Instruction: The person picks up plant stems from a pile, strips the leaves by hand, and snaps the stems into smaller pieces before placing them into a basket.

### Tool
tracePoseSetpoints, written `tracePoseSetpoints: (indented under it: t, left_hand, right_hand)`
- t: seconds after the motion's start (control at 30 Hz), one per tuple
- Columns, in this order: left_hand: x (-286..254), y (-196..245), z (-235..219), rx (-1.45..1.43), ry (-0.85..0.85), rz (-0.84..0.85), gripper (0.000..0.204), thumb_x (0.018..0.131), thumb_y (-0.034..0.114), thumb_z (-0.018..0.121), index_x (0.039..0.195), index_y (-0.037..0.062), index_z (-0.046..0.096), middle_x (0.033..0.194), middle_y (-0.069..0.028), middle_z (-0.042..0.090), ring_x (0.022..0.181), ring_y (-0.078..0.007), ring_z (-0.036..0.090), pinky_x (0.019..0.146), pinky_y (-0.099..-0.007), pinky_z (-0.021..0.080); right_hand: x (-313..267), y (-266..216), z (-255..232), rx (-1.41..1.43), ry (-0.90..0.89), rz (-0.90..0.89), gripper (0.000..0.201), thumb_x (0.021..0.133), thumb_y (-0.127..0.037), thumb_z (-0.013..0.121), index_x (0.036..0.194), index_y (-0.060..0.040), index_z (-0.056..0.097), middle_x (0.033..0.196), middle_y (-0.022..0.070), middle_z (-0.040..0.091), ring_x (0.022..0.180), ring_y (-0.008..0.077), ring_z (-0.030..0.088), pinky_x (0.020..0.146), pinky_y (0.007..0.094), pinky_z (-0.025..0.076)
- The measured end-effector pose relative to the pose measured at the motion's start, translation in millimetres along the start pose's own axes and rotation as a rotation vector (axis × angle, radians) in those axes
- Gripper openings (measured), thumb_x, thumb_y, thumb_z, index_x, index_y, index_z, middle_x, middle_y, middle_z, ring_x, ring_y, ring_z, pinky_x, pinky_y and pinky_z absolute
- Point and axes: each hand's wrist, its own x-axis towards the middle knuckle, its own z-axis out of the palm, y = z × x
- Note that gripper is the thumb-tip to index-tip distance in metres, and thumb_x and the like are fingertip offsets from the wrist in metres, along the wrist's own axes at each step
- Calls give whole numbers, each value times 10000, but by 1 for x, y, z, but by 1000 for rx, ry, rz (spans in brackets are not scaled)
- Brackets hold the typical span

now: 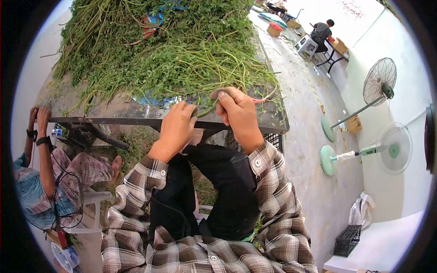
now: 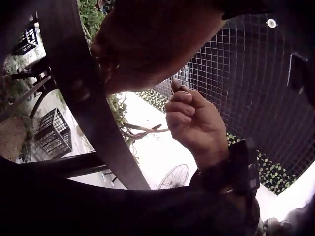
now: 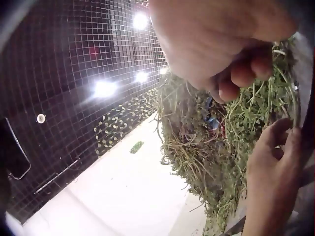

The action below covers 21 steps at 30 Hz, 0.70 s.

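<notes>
Both hands work close together over the front edge of the table [image 1: 136,122]. My left hand [image 1: 175,129] pinches one end of a green stem [image 1: 207,112] between thumb and fingers. Curled fingers of my right hand [image 1: 240,113] grip the same stem a little to the right, thumb on top. A thin stem with a reddish end [image 1: 259,100] sticks out beyond the right hand. Behind the hands lies a large heap of leafy green stems [image 1: 168,63]. In the right wrist view, the left hand [image 3: 273,172] appears below the right hand [image 3: 211,44].
At the left another person's hands [image 1: 42,117] rest on the table edge. Two fans [image 1: 380,86] stand on the right, near a black crate [image 1: 347,240]. Farther back, a person [image 1: 322,34] sits at a small table. Loose greens litter the floor underneath.
</notes>
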Motion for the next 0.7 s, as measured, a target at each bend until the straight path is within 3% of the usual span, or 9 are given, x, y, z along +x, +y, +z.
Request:
tracePoseSetpoints:
  t: [0.27,0.47,0.53,0.57,0.67,0.7]
  left_hand:
    - [-7,-2,-9,78,-14,-48,136,764,76,597,842,20,501,858,-153,514,864,-348,530,703,-440,441]
    - [-40,4,-43,-138,62,-227,116,830,72,541,893,-14,495,842,-181,546,808,-356,544,689,-415,429]
    - [-51,8,-53,-443,82,-380,126,865,74,513,938,-27,498,825,-181,566,752,-315,556,688,-374,432]
    - [-56,9,-55,-467,96,-398,129,881,79,510,959,-24,504,804,-148,567,711,-244,548,678,-327,436]
    - [-68,18,-57,-567,174,-402,124,883,81,513,955,-19,507,790,-119,561,704,-202,538,660,-302,435]
    - [-70,21,-60,-593,153,-417,97,895,76,501,945,-8,501,809,-53,543,755,-120,493,699,-261,420]
  right_hand:
    - [-2,-8,2,-7,7,51,178,899,-124,478,878,1,602,591,-1,513,459,35,412,406,187,306]
    - [-1,-4,2,-72,-42,81,191,910,-158,481,903,-15,608,614,-2,518,464,38,424,406,182,317]
    - [-1,-3,4,-101,-79,92,193,909,-171,488,901,-19,609,612,-4,518,467,36,429,408,184,321]
    - [-1,-3,6,-148,-113,126,196,906,-187,501,897,-23,608,612,-5,518,470,34,431,410,184,323]
    - [-3,-8,16,-202,-192,199,205,900,-214,523,893,-27,608,614,-6,521,476,30,429,414,184,325]
    - [-4,-11,19,-212,-229,237,210,897,-225,532,892,-29,607,617,-7,522,479,28,425,417,185,325]
